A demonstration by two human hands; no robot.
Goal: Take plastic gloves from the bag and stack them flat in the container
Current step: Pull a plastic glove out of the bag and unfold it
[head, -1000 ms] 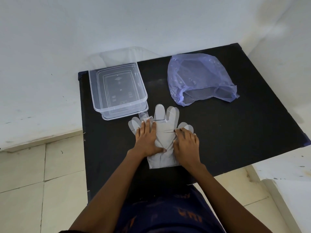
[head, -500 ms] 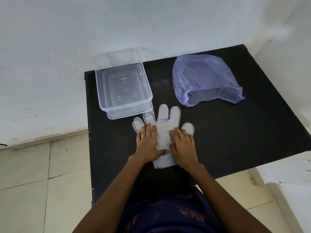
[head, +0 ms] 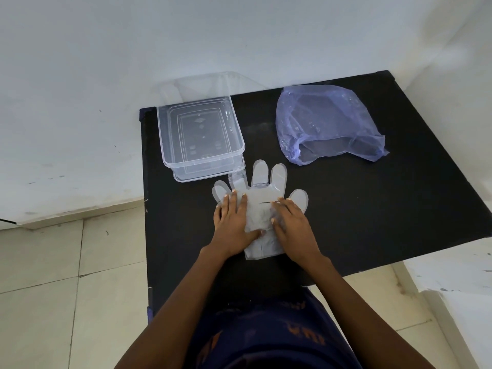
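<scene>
A stack of clear plastic gloves (head: 262, 182) lies flat on the black table (head: 372, 209), fingers pointing away from me. My left hand (head: 233, 225) presses palm-down on the gloves' left side. My right hand (head: 291, 226) presses flat on their right side. Neither hand grips anything. The clear rectangular container (head: 199, 135) stands just behind and left of the gloves, with nothing visible inside. The translucent purple bag (head: 327, 123) lies at the back right, its mouth open toward me.
The clear lid (head: 210, 86) leans against the white wall behind the container. The table's left edge (head: 143, 209) drops to a tiled floor. A white ledge (head: 452, 272) sits at the right beyond the table corner.
Both hands have slid slightly toward me and apart over the gloves, flattening them. The view has shifted a little, so the table sits further right in frame.
</scene>
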